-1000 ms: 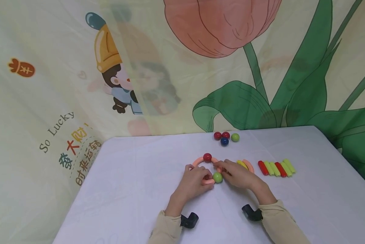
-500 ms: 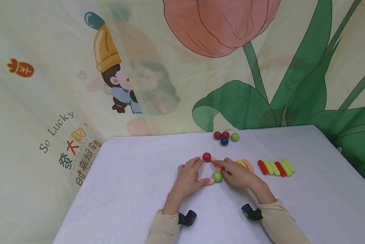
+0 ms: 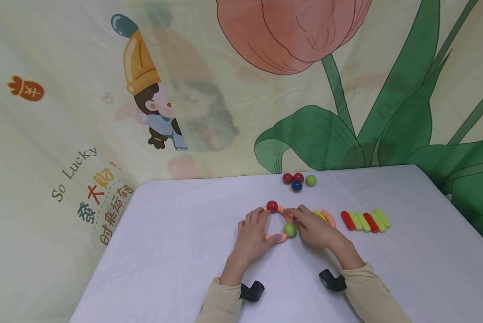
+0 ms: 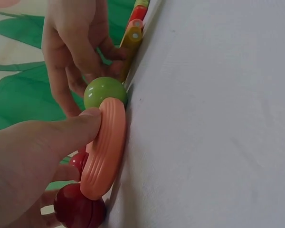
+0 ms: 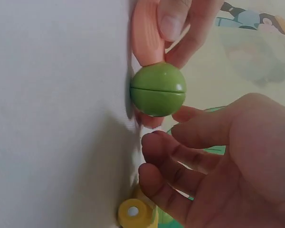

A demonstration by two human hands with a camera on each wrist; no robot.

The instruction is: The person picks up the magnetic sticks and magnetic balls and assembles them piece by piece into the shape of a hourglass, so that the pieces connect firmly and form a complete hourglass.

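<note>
Since half a second ago, the green ball (image 3: 290,230) has slid a little, from about 5 toward 4 o'clock on the pink ring (image 3: 287,217); I count 12 as pointing away from me. My left hand (image 3: 254,235) grasps the ring along its side from 7 to 11 o'clock: the thumb presses on the lower pink piece (image 4: 104,149), the other fingers reach round toward the top, and a low red ball (image 4: 80,206) sits under them near 8 o'clock. The ring lies on the white surface (image 3: 164,251), with a top red ball (image 3: 272,206) at its 12. Off at its 1 o'clock, near the far edge, are two red balls (image 3: 298,178), a blue ball (image 3: 296,186) and a spare green ball (image 3: 311,181). My right hand (image 3: 320,228) is at the ring's 3 o'clock, fingers loosely bent and released; whether a fingertip touches the ring I cannot tell. Partly hidden behind it lie a yellow piece (image 3: 320,216) and a pink arc (image 3: 329,219). Farther toward 3 o'clock, six red and light green sticks (image 3: 366,222) lie side by side.
</note>
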